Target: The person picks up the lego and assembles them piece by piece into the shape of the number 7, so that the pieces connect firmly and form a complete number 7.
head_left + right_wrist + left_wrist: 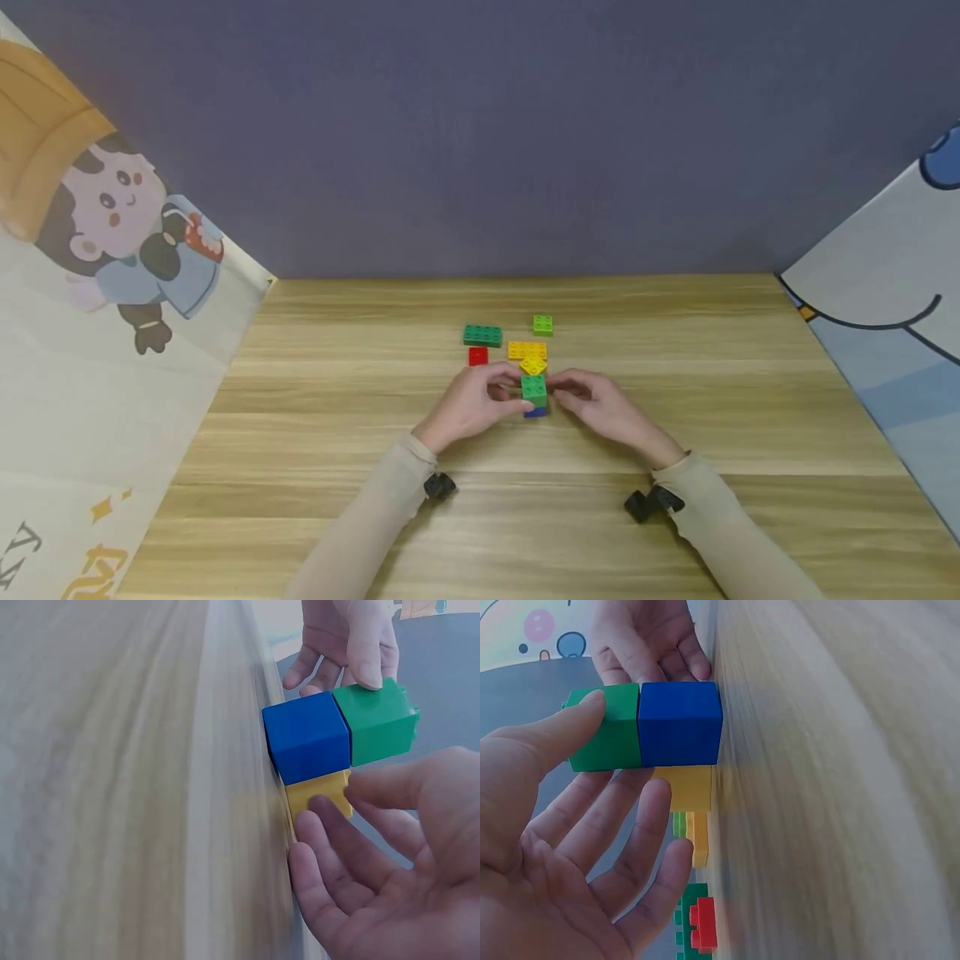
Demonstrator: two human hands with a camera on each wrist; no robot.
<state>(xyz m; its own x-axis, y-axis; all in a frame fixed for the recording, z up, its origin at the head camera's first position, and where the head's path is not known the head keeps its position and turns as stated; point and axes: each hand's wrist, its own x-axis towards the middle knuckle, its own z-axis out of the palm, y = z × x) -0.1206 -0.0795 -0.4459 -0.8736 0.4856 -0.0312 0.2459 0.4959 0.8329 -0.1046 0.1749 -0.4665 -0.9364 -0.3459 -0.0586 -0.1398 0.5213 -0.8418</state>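
Past the hands, a loose group of plastic blocks lies on the counter (360,333). A yellow block (533,366), set askew, is just beyond the pair in hand and partly screened by it. Behind it lies the orange block (527,350), with the lime block (543,325) farthest back. The red block (477,357) sits just beyond the left hand (472,402), near the dark green block (482,336).

The left hand pinches the green block (533,387), thumb on the near face, fingers behind; its last two fingers are free. The green block sits on top of the blue block (681,724), down at the counter. The right hand (603,408) is beside them, fingers loosely bent, holding nothing; whether a fingertip touches the yellow block I cannot tell.

The green and blue blocks are smooth-sided and boxy, with studs on the green top. The orange and dark green blocks are oblong, the lime one square. The counter has streaky wood grain; a dull blue-grey panel (480,142) rises behind.
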